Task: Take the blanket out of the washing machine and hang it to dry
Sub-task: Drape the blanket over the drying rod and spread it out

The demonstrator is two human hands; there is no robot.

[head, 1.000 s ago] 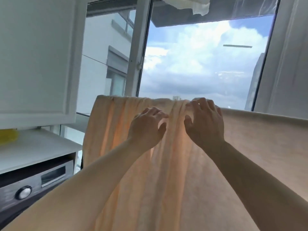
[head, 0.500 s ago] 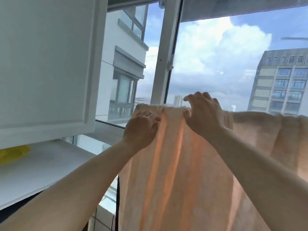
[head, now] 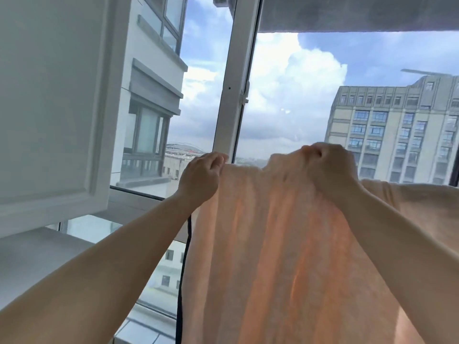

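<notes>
Overall view: seen from head height, looking forward past two bare forearms toward a large window (head: 285, 95) filling the centre and right of the frame.
Blanket (head: 285, 244): pale peach, hanging in the centre and lower right; top edge running left to right across mid-frame, long axis dropping straight down out of the bottom edge; soft vertical folds glowing orange where daylight passes through.
Blanket support: cannot tell what carries the top edge, hidden under the cloth.
Left hand (head: 198, 176): at the upper left corner of the cloth, centre-left of the frame; fingers curled together, pinching the top edge against the thumb.
Right hand (head: 330, 165): right of centre, slightly higher than the left; fingers curled tight, gripping a bunched hump of fabric lifted above the rest of the top edge.
Spacing of hands: apart, with a dipping stretch of top edge between them.
Far right of cloth: continuing level to the right edge of the frame, flatter and paler.
Cabinet door (head: 49, 108): white, panelled, filling the upper left.
Window frame post (head: 236, 78): white, upright, centre top.
Dark cord (head: 185, 256): thin, hanging just beside the blanket's left edge.
Outside: beige multi-storey building (head: 397, 130) at right, white cloud on blue sky.
</notes>
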